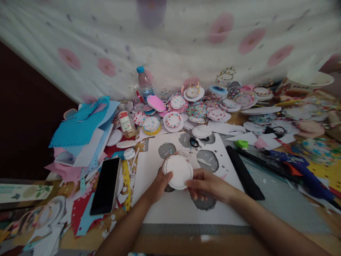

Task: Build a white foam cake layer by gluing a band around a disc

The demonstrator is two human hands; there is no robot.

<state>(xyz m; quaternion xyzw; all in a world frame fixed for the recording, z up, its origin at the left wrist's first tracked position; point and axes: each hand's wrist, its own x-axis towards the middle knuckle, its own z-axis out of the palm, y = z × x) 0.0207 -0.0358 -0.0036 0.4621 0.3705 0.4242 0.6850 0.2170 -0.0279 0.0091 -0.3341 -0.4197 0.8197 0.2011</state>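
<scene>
Together | left hand and right hand grip white disc

White round disc: flat circle of paper or foam, thin dark line drawn just inside edge. Plain, no dots or colours on it. Face tilted up toward camera. Held just above white sheet with round holes cut in it, near middle of desk. Left hand grips left edge, thumb on top; right hand pinches lower right edge.
</scene>
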